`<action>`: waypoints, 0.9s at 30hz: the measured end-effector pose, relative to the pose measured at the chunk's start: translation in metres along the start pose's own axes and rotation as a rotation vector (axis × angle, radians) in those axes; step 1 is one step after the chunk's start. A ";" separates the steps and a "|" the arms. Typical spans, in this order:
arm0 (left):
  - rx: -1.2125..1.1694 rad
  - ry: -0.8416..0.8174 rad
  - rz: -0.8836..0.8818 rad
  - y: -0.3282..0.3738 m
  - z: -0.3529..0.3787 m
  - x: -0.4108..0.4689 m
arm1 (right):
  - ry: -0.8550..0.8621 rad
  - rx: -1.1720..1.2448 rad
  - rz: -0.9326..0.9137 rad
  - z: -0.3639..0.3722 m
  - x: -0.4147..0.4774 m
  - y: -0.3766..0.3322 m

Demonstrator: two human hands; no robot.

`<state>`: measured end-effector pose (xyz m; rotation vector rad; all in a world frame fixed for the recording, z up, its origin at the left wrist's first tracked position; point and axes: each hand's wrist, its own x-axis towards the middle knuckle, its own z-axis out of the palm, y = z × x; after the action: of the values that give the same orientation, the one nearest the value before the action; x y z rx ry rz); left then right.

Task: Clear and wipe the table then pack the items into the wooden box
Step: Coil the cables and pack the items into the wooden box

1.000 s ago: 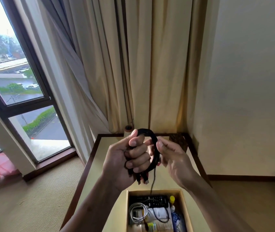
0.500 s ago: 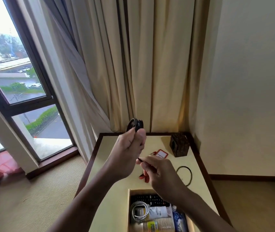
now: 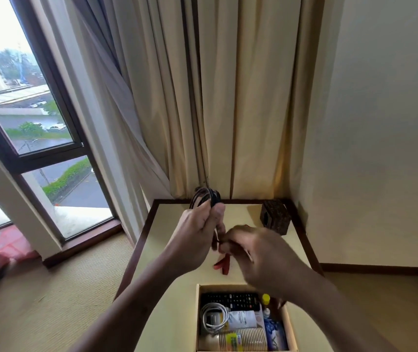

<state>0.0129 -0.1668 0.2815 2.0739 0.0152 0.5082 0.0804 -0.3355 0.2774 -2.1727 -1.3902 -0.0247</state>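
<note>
**Cable coil held upright over the corner table**

At nine o'clock a tall window (image 3: 25, 110) shows a wet street. Cream curtains (image 3: 253, 97) hang at twelve, and a bare wall (image 3: 380, 123) stands at three. The table (image 3: 167, 250) fills the corner, with the wooden box (image 3: 197, 321) at its six o'clock edge holding a remote (image 3: 230, 299), a white lead (image 3: 213, 316) and cups (image 3: 243, 340). A woven cube (image 3: 275, 217) sits at one.

The left hand (image 3: 197, 229) grips the black cable (image 3: 205, 196) above the table. The blurred right hand (image 3: 261, 255) pinches its loose tail.

Since half a second ago the right hand has risen, hiding the black ring and tag. A red strap (image 3: 224, 265) still shows.

The coil stands on edge, its long axis running twelve to six, tail downward.
</note>
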 end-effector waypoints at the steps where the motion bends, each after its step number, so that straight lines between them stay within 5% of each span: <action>1: -0.014 -0.043 -0.030 -0.001 -0.001 -0.002 | 0.045 -0.023 -0.016 -0.006 0.001 0.003; 7: -0.387 -0.279 -0.187 0.002 -0.005 -0.007 | 0.253 -0.095 -0.157 -0.028 0.012 0.020; 14: -0.960 -0.613 -0.218 0.006 -0.008 -0.020 | 0.405 0.155 -0.065 -0.024 0.021 0.033; 23: -1.539 -0.481 -0.183 0.011 -0.016 -0.019 | 0.363 0.697 0.168 0.014 0.006 0.033; 27: -1.603 -0.385 -0.152 0.008 -0.019 -0.013 | 0.442 1.384 0.215 0.019 0.005 0.021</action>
<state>-0.0071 -0.1586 0.2924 0.5440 -0.3449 -0.0666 0.0956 -0.3288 0.2537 -1.0092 -0.5424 0.3917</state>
